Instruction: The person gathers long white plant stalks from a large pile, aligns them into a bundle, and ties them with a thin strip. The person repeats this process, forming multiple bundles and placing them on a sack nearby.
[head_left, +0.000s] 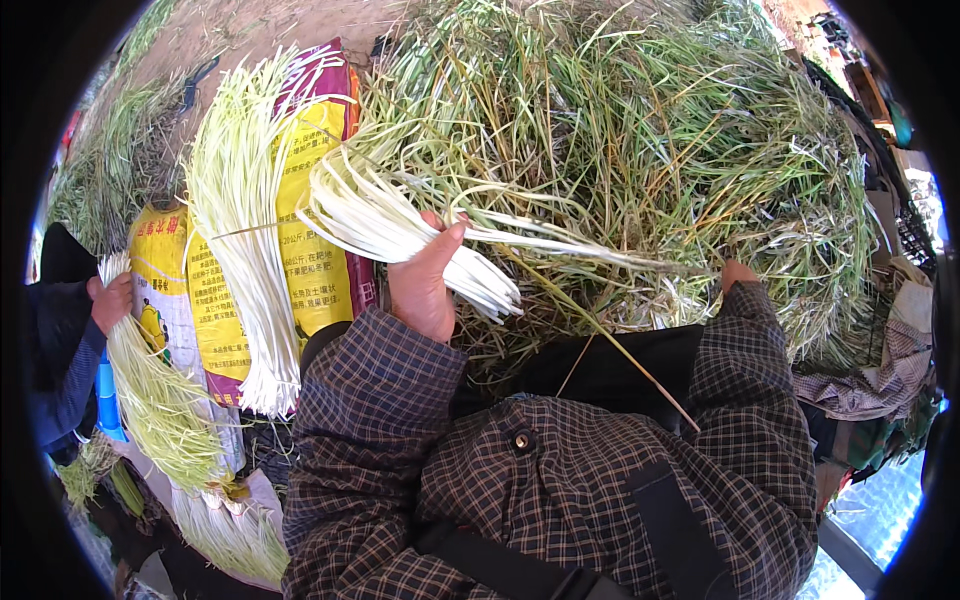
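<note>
My left hand (426, 289) is closed around a bunch of pale leaf stalks, likely blanched chives (390, 217), with white ends pointing down to the right and the yellowish leaves bent over at the upper left. Several long strands run right from the bunch towards my right hand (739, 274). That hand shows only in part beyond its checked cuff, and its fingers are hidden, so its grip cannot be told. Left of my left hand, a larger sheaf of pale stalks (259, 247) lies on yellow and purple printed sacks (319, 225), white ends towards me.
A big heap of loose green and dry leaves (600, 135) fills the space ahead. At the far left, another person's hand (112, 300) holds a bunch of pale stalks (161, 405). Tied bunches (229, 532) lie at lower left. A dry stem (637, 360) slants across my lap.
</note>
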